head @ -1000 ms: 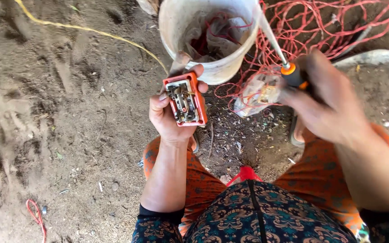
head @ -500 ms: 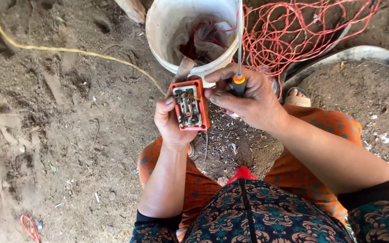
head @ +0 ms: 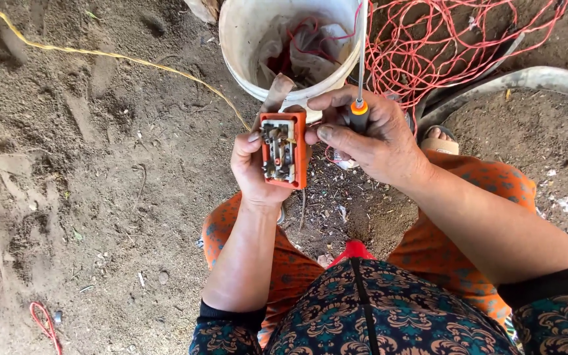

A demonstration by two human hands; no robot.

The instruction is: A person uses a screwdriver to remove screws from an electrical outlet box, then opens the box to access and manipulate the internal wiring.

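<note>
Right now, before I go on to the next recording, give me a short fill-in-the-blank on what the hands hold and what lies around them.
1. The left hand holds an open orange switch box; its casing colour is ____.
2. The right hand grips a ____, its shaft pointing away from the person.
3. Beyond the hands stands a white ____ with a tangle of red wire beside it.

Missing words: orange; screwdriver; bucket

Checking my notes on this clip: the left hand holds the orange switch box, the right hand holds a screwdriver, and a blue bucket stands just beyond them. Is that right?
Not quite: the bucket is white, not blue, as the head view shows. The left hand does hold the orange switch box, and the right hand holds the screwdriver.
</note>
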